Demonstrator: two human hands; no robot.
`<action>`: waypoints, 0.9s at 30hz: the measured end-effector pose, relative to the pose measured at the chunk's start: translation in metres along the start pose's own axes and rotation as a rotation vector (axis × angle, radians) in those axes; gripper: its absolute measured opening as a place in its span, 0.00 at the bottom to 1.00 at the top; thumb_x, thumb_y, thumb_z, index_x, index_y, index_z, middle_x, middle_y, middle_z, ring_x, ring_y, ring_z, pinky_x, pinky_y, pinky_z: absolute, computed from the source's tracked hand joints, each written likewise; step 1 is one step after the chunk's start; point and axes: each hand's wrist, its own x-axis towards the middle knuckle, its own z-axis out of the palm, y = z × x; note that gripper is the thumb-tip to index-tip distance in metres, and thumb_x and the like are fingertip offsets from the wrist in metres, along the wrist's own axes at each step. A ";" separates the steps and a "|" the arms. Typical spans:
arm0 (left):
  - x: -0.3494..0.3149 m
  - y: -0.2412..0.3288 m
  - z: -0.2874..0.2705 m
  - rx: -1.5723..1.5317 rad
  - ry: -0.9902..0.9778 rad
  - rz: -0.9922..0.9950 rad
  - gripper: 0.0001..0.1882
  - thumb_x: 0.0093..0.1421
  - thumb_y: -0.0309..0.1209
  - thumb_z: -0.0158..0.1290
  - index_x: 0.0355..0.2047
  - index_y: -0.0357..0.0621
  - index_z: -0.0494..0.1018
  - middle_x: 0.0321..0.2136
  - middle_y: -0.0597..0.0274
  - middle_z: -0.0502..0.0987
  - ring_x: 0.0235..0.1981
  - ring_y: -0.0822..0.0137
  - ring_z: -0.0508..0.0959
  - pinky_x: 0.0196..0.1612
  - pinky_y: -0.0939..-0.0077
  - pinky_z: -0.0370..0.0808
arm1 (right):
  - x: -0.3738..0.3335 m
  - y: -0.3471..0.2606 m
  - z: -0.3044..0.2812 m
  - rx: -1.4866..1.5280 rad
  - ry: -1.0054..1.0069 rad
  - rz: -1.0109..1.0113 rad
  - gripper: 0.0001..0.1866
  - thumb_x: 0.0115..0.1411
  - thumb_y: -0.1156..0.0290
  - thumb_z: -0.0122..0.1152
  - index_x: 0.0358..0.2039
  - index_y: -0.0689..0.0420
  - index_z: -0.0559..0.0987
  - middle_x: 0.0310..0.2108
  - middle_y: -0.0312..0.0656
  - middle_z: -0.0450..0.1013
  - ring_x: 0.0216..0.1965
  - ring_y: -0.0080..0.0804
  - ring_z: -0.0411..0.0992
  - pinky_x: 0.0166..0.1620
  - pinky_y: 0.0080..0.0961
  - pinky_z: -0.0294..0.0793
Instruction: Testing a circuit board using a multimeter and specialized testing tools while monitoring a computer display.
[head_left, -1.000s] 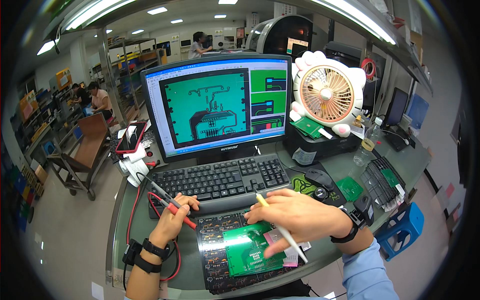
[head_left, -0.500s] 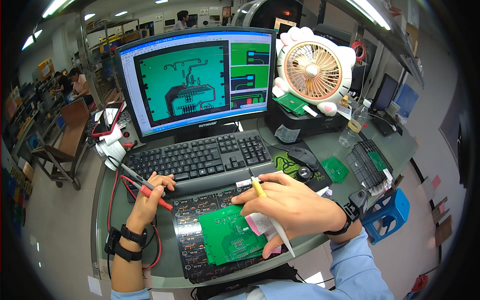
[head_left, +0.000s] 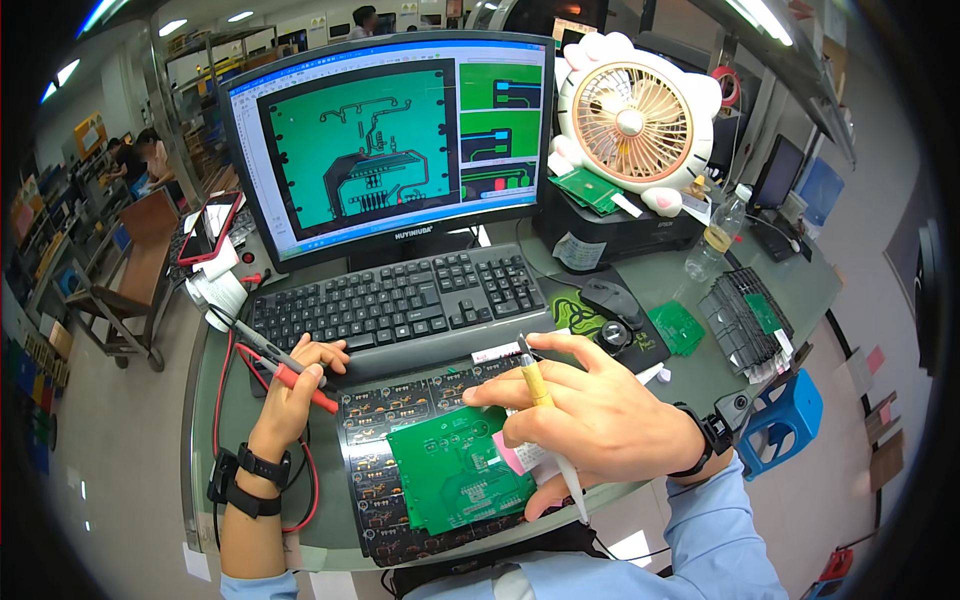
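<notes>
My left hand (head_left: 288,402) is closed around a red test probe (head_left: 322,398) and a grey one (head_left: 262,346), just off the keyboard's front left corner. A white pen-shaped tool with a yellow wrap (head_left: 540,386) is gripped in my right hand (head_left: 620,425), its dark end upward. That hand's fingers reach over the right side of a green circuit board (head_left: 440,470). Pink and white paper slips (head_left: 512,453) lie partly hidden under the hand. Beneath the board is a dark printed panel (head_left: 372,480) with rows of patterns.
Behind stand a keyboard (head_left: 395,300) and a monitor (head_left: 385,150) showing a circuit layout. To the right are a mouse (head_left: 612,300), small green boards (head_left: 676,328), a black rack (head_left: 740,318) and a bottle (head_left: 712,240). Red leads (head_left: 220,400) hang at the left; a fan (head_left: 632,120) stands behind.
The view has shifted slightly. The green board sits a little further left on the panel, and my right hand has tipped the tool more upright. My left hand keeps its grip on the probes.
</notes>
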 end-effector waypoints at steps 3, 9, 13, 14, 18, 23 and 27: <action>-0.001 -0.003 -0.001 0.000 0.003 -0.007 0.21 0.64 0.41 0.32 0.32 0.43 0.72 0.40 0.58 0.77 0.57 0.55 0.73 0.70 0.49 0.40 | 0.000 -0.001 -0.001 0.001 -0.005 -0.001 0.33 0.42 0.43 0.68 0.41 0.54 0.70 0.53 0.42 0.71 0.54 0.39 0.69 0.60 0.51 0.62; -0.001 -0.003 -0.001 0.000 0.001 -0.004 0.20 0.64 0.41 0.33 0.32 0.42 0.72 0.40 0.58 0.77 0.57 0.55 0.73 0.70 0.48 0.40 | -0.001 0.000 0.000 0.002 -0.013 0.010 0.34 0.42 0.42 0.68 0.41 0.54 0.71 0.56 0.43 0.69 0.54 0.42 0.69 0.60 0.50 0.61; 0.003 -0.004 0.002 -0.005 -0.004 0.005 0.20 0.64 0.40 0.33 0.33 0.42 0.72 0.40 0.58 0.77 0.57 0.55 0.73 0.70 0.48 0.39 | -0.003 0.002 -0.015 -0.013 -0.035 0.103 0.38 0.41 0.40 0.70 0.45 0.54 0.71 0.63 0.45 0.63 0.56 0.43 0.68 0.62 0.48 0.60; 0.003 -0.002 0.001 -0.005 -0.002 0.008 0.20 0.64 0.40 0.33 0.33 0.43 0.72 0.40 0.58 0.77 0.57 0.55 0.73 0.70 0.48 0.39 | -0.004 0.004 -0.023 -0.022 0.006 0.125 0.35 0.43 0.43 0.70 0.44 0.54 0.72 0.60 0.43 0.67 0.55 0.42 0.69 0.60 0.44 0.62; -0.007 -0.004 -0.007 0.006 0.041 0.005 0.19 0.64 0.40 0.33 0.33 0.42 0.72 0.39 0.58 0.77 0.57 0.54 0.73 0.70 0.49 0.40 | -0.013 0.034 -0.028 -0.127 0.291 0.221 0.12 0.56 0.67 0.66 0.39 0.54 0.77 0.30 0.35 0.78 0.32 0.35 0.77 0.40 0.35 0.72; 0.000 -0.005 -0.001 -0.015 0.043 0.015 0.19 0.65 0.40 0.33 0.33 0.41 0.72 0.39 0.57 0.77 0.57 0.53 0.73 0.70 0.49 0.41 | -0.050 0.070 0.007 -0.257 -0.142 0.463 0.09 0.55 0.67 0.63 0.30 0.56 0.73 0.20 0.45 0.74 0.27 0.45 0.77 0.28 0.39 0.72; 0.000 -0.003 -0.003 -0.057 0.059 0.013 0.20 0.65 0.42 0.35 0.32 0.40 0.72 0.39 0.56 0.77 0.57 0.52 0.73 0.70 0.50 0.39 | -0.070 0.068 0.042 -0.427 -0.267 0.499 0.10 0.52 0.69 0.63 0.29 0.59 0.71 0.18 0.44 0.73 0.22 0.42 0.77 0.23 0.35 0.74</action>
